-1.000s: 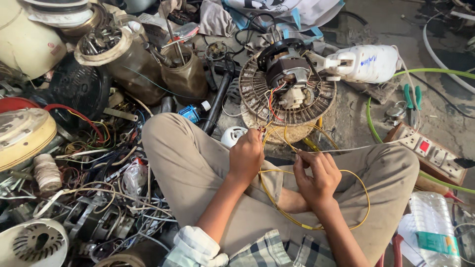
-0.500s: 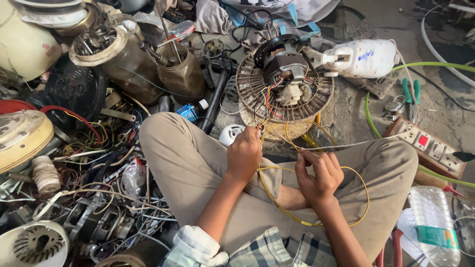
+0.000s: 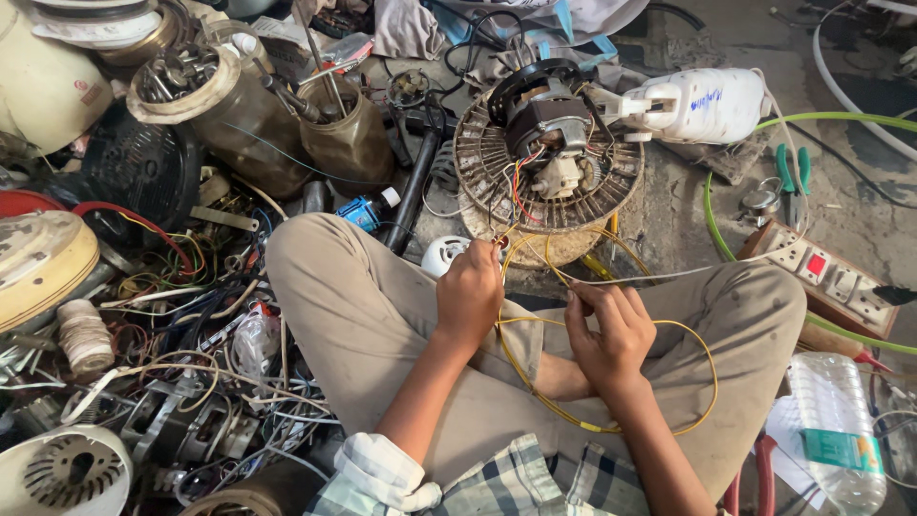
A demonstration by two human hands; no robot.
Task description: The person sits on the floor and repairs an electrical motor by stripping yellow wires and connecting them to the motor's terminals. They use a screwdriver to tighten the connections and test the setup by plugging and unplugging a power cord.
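Observation:
I sit cross-legged on the ground in tan trousers. My left hand (image 3: 470,291) pinches the end of a yellow wire (image 3: 611,424) close to the coloured leads of a fan motor (image 3: 546,129). That motor sits on a round dusty grille (image 3: 478,172) in front of my knees. My right hand (image 3: 611,330) grips the same yellow wire, which loops down over my lap and right thigh. A thin grey wire runs from my right hand toward the power strip (image 3: 829,277).
Scrap fills the left: tangled wires (image 3: 181,334), jars of parts (image 3: 239,105), a black fan guard (image 3: 138,172), a cream housing (image 3: 38,258). A white motor body (image 3: 707,103), green-handled pliers (image 3: 793,182), a green hose (image 3: 712,205) and a plastic bottle (image 3: 841,430) lie right.
My left hand has shifted slightly toward the motor's leads with the wire end. My right hand has slid a little along the yellow wire.

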